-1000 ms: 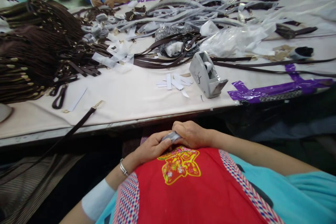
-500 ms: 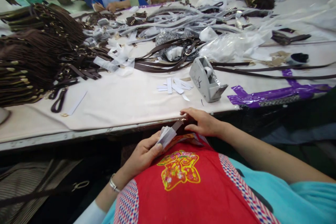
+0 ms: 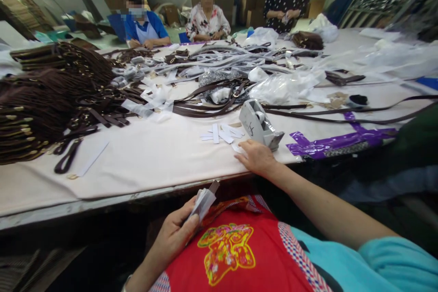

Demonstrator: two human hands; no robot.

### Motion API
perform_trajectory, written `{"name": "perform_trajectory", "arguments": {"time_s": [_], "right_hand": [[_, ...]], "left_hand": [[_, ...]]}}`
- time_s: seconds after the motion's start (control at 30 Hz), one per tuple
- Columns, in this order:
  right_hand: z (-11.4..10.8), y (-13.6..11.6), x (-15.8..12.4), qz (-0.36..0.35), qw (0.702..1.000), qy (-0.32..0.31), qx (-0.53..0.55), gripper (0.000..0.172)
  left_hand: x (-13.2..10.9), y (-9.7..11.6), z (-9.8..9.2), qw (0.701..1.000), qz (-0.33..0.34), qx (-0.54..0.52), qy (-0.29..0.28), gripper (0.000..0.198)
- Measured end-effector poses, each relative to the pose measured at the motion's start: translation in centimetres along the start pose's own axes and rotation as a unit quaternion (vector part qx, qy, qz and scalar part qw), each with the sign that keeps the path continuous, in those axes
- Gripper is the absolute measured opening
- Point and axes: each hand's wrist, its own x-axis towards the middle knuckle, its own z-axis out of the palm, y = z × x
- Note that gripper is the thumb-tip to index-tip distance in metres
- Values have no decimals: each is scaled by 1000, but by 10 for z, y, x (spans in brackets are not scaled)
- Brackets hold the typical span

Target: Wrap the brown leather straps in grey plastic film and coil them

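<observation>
My left hand (image 3: 176,232) is closed around the end of a dark strap wrapped in white paper (image 3: 204,200), held low over my red apron, below the table edge. My right hand (image 3: 255,157) reaches onto the table, fingers curled down on a white paper strip (image 3: 237,148) at the near edge. Just beyond it stands a grey tape dispenser (image 3: 258,124). Several loose white paper strips (image 3: 219,133) lie to its left.
A big pile of brown straps (image 3: 44,96) fills the table's left. Long brown straps (image 3: 205,105), grey wrapped straps and clear plastic bags (image 3: 287,84) lie across the middle. Purple tape (image 3: 338,139) marks the right edge. Three people work at the far side.
My right hand left the wrapped strap end and moved up onto the table beside the tape dispenser. My left hand kept the wrapped end. The view tilted upward.
</observation>
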Motion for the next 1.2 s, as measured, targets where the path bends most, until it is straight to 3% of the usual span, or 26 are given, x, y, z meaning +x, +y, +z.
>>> {"name": "perform_trajectory", "arguments": {"time_s": [0.13, 0.37, 0.43, 0.5, 0.73, 0.87, 1.07, 1.2], "right_hand": [[4, -4, 14, 11, 995, -76, -63, 30], [-5, 1, 16, -18, 992, -113, -58, 27], [-11, 0, 18, -23, 992, -122, -33, 36], [-16, -1, 25, -24, 993, -112, -10, 49], [-6, -2, 81, 54, 995, -64, -46, 22], [4, -4, 110, 98, 990, -77, -64, 22], [2, -5, 121, 115, 989, -80, -52, 28], [-10, -10, 117, 118, 992, -29, -30, 19]], "left_hand": [[3, 2, 1, 1000, -9, -18, 3, 50], [4, 3, -2, 1000, 9, 2, 7, 50], [4, 0, -2, 1000, 13, 1, 6, 50], [4, -4, -2, 1000, 16, -1, 4, 49], [2, -7, -1, 1000, 14, -15, 9, 50], [-3, -10, -4, 999, 6, -24, 25, 51], [-6, -20, -8, 998, 2, -42, 37, 52], [-3, -17, -10, 999, 25, -42, 24, 48]]}}
